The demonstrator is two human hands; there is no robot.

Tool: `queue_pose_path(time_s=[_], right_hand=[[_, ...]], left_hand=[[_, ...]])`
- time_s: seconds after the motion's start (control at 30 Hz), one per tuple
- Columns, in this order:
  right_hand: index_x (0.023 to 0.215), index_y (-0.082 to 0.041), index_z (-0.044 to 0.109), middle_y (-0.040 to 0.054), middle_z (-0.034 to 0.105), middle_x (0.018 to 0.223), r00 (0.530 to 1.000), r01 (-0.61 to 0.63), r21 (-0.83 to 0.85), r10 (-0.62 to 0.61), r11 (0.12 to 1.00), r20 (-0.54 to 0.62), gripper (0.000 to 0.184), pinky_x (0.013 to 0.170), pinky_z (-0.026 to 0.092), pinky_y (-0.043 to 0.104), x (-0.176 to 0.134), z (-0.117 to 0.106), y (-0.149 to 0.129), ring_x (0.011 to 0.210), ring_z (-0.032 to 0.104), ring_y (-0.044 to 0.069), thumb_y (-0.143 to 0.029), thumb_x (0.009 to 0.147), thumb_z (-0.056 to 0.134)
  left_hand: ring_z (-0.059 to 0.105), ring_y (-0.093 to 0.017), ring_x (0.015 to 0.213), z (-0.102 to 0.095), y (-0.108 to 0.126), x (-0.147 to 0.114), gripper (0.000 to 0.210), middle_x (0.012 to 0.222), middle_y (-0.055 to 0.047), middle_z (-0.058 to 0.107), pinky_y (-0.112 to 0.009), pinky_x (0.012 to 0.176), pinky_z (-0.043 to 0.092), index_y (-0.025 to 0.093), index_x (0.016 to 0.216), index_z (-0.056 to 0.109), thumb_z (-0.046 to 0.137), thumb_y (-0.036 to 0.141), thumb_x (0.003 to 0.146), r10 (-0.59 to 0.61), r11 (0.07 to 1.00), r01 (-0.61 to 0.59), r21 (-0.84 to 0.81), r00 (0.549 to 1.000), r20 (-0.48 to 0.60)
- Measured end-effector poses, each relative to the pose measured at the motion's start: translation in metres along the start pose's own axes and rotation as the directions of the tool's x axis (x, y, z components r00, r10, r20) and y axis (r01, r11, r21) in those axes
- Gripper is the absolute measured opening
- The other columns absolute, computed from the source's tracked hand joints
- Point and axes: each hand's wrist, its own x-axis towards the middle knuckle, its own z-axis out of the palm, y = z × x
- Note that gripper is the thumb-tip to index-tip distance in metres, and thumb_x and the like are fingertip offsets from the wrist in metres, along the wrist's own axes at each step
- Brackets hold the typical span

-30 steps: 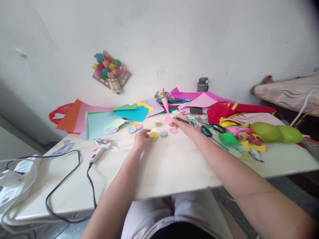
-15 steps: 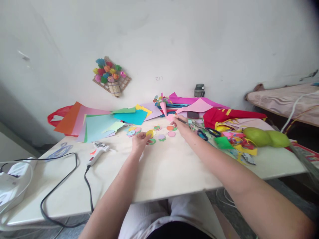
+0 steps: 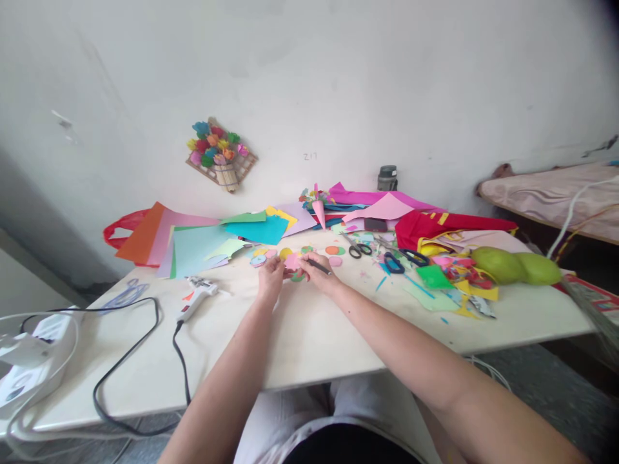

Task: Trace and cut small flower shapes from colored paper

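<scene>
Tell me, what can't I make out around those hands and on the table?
All in the head view:
Pink paper: fingers cover part of its outline.
Pen: its end toward the paper is lost among the right hand's fingers.
Left hand: too small to tell whether its grip holds the paper.
Power strip: cut off by the left edge.

Head camera, above the lap (image 3: 300, 412) — facing forward and down across the table (image 3: 319, 335) to the wall (image 3: 387, 84).
</scene>
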Motion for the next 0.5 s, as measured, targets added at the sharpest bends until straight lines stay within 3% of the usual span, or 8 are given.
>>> queue_pose_path(time_s=[0.33,0.5], right_hand=[[0.068,-0.02,0.052,-0.0033,0.055,0.05,1.0,-0.008,-0.119,0.011,0.993,0.026,0.02,0.042,0.038,0.022,0.004,-0.014,0.004,0.039,0.043,0.009,-0.039,0.072,0.053],[0.069,-0.02,0.054,-0.003,0.055,0.052,1.0,0.003,-0.195,-0.003,0.981,0.0,0.019,0.043,0.038,0.022,0.005,-0.019,0.006,0.039,0.044,0.008,-0.038,0.073,0.052]], left_hand=[[0.063,-0.016,0.061,-0.003,0.005,-0.009,0.026,0.062,-0.002,0.062,-0.031,0.066,0.052,0.011,0.074,0.059,0.066,0.033,0.06,-0.056,0.996,0.072,-0.045,0.956,0.287],[0.066,-0.019,0.069,-0.007,0.002,-0.006,0.026,0.066,-0.006,0.066,-0.033,0.072,0.051,0.012,0.076,0.059,0.065,0.034,0.062,-0.076,0.993,0.102,-0.055,0.933,0.353]])
